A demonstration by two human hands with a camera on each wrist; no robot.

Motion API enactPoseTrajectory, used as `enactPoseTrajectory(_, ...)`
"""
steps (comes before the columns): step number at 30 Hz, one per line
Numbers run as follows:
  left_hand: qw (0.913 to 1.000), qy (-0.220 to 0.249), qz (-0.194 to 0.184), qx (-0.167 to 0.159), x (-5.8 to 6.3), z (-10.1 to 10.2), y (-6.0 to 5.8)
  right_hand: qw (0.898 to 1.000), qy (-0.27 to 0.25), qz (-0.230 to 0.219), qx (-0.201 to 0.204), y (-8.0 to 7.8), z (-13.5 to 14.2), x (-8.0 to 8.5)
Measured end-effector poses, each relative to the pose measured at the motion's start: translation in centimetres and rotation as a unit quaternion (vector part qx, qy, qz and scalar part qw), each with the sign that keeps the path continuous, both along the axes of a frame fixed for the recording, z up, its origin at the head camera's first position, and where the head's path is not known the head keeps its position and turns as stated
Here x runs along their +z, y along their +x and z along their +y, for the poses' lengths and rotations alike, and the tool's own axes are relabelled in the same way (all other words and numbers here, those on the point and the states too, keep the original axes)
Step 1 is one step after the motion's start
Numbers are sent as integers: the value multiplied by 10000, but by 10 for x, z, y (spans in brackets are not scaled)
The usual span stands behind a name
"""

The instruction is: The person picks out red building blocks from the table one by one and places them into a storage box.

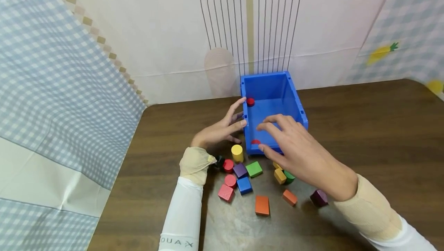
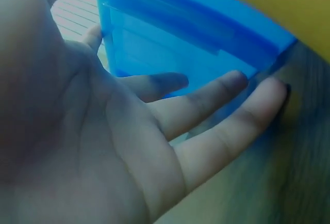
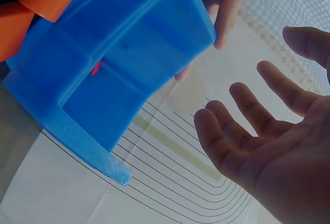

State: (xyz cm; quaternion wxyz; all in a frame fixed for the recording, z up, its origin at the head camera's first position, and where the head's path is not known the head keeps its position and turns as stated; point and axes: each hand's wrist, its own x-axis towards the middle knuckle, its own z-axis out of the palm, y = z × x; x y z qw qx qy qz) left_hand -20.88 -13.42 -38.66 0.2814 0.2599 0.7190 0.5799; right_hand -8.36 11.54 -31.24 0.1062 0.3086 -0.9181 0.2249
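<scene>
So the blue plastic bin (image 1: 295, 98) is sitting on the wooden table (image 1: 166, 147), back end up against the patterned curtain (image 1: 166, 23), open top facing up. Long axis runs near to far, slightly skewed, with the short front edge toward the person. Looks like moulded plastic, so I'd guess stiff, light, a bit slick, and hard to break; being that light it could skate if bumped. Best hold imo is the side rims, thumb over the lip. The left hand (image 1: 220, 128) is at the left wall, fingers spread wide, tips against or right by the rim (can't tell how firmly). The right hand (image 1: 300, 147) hovers over the front part, fingers loosely bent and apart, nothing in them that I can see. Two red round blocks are inside, one back left, one near the front. Out front, the yellow cylinder (image 1: 237, 153) stands on end, and the orange rectangular block (image 1: 262, 205) lies lengthwise toward the person. Probably painted wood: light, rigid, smooth. I'd pinch those by opposite sides.
</scene>
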Motion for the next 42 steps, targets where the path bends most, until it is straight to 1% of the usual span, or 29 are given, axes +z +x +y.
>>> enactPoseTrajectory(3,9999,-44,137,4,-1,0,-1,10000,31,20,8,-1,2,-2)
enactPoseTrajectory(6,9999,-39,150,-21,-3,0,-1,10000,73,1,-45,-2,4,-3)
enactPoseTrajectory(10,9998,-4,174,-8,-2,-2,0,9999,110,-34,2,-3,5,-4)
enactPoseTrajectory(12,9998,20,216,33,1,-3,1,9999,133,-6,65,-3,4,-3)
enactPoseTrajectory(18,9993,0,332,169,-1,-6,2,9995,96,27,309,-3,-4,-6)
enactPoseTrajectory(26,9991,114,367,150,-4,-4,0,9973,-14,40,735,3,-15,-15)
enactPoseTrajectory(30,9991,70,394,124,-6,-2,-1,9970,31,83,764,6,-17,-16)
enactPoseTrajectory(34,9991,131,354,182,-6,-4,-1,9969,7,116,773,6,-18,-13)
enactPoseTrajectory(42,9991,66,379,195,-5,-2,-1,9968,-5,19,802,9,-21,-12)
